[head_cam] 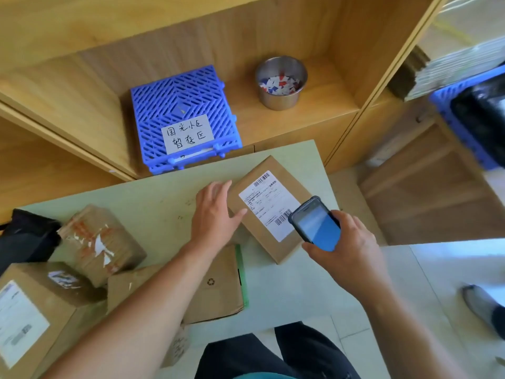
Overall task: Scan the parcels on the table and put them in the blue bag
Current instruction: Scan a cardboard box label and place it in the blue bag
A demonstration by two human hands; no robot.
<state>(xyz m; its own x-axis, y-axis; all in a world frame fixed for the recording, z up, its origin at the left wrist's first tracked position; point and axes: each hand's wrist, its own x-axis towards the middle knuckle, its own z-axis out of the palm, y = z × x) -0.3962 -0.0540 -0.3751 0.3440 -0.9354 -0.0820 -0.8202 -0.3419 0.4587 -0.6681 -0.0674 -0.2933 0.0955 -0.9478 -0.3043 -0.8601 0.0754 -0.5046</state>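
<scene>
Start far to the left of the labelled parcel [269, 207], the brown box you are scanning. There sit a big box [32, 318] with a white sticker, a taped box [101, 242] with torn orange tape, and a small box [128, 285] partly under your arm. Closer to the labelled parcel, just left and toward you, lies a flat paper mailer [218, 285] with a recycle mark; it looks soft and bendy, so I think it will flop if you lift it by one corner. Your left hand [216, 214] is open and flat, fingers spread, pressing on the left edge of the labelled parcel to keep it from sliding. The parcel lies flat on the pale green surface [153, 198], near its far right corner, label facing up. It looks like stiff cardboard, thin and probably light, with smooth sides that may slip. A good way to lift it would be to pinch the two long edges, thumb on top and fingers under, away from the white label. Your right hand [347, 242] is wrapped around the scanner [317, 224], which hovers over the lower barcode at the parcel's right end. I cannot see the blue bag here; the blue crate [464, 119] further right is a different thing.
</scene>
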